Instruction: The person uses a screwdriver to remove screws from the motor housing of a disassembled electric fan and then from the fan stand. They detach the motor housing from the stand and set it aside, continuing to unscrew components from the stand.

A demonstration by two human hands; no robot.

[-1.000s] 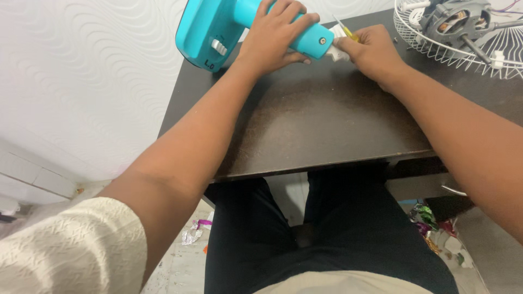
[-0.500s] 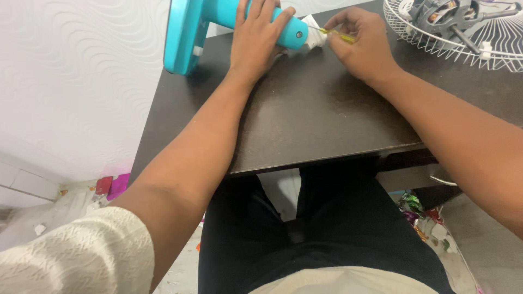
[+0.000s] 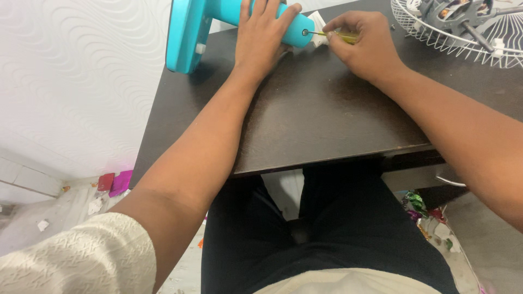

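A turquoise fan stand (image 3: 192,34) lies on its side at the far edge of a dark table (image 3: 327,120). My left hand (image 3: 261,38) presses down on the stand's neck, fingers wrapped over it. My right hand (image 3: 365,46) grips a small yellow-handled screwdriver (image 3: 340,36). Its thin shaft points left, with the tip at a screw in the end of the neck. A white plastic piece (image 3: 317,24) shows between the two hands, mostly hidden.
A white wire fan guard (image 3: 463,38) with a grey motor (image 3: 455,11) in it sits at the table's far right. A wavy white wall is on the left. Bits of coloured foil litter the floor on both sides of my legs.
The stand was rolled so its base now faces edge-on. My right hand took the screwdriver from pointing upward to level, and its tip now meets the screw in the neck.
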